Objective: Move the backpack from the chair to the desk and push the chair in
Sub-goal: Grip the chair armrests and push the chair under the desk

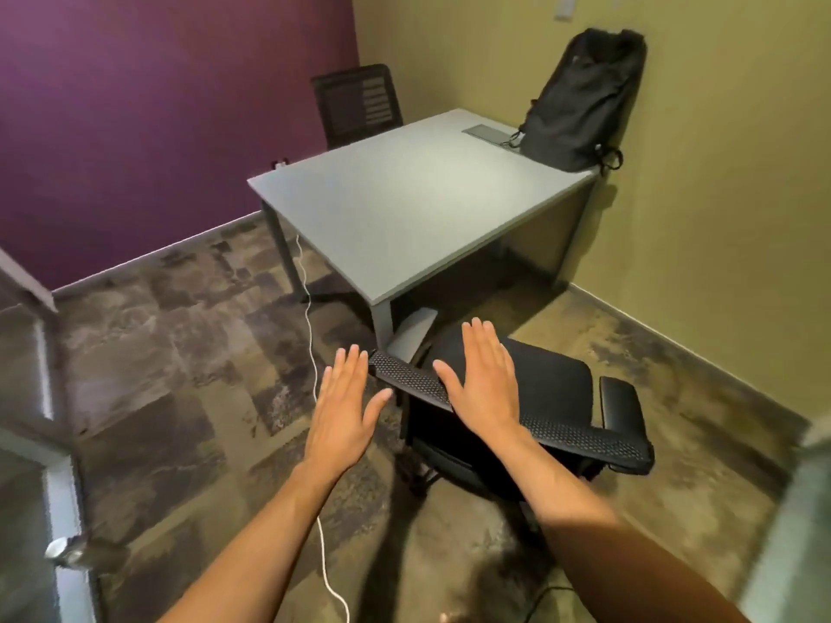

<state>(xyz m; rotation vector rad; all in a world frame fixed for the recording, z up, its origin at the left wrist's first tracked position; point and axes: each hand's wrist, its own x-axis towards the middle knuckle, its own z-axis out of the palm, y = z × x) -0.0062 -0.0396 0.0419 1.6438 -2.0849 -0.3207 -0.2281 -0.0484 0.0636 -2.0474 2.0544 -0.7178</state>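
Observation:
The black backpack (580, 101) stands upright on the far right corner of the grey desk (404, 209), leaning against the yellow wall. A black mesh-backed office chair (553, 388) stands in front of the desk's near corner, its seat bare and its backrest top towards me. My right hand (481, 375) hovers flat with fingers spread over the top edge of the backrest; I cannot tell if it touches. My left hand (346, 397) is open too, just left of the backrest's end, above the floor.
A second black chair (357, 103) stands behind the desk by the purple wall. A white cable (310, 335) runs down from the desk across the patterned carpet. A glass door frame with a metal handle (58, 548) is at the left edge.

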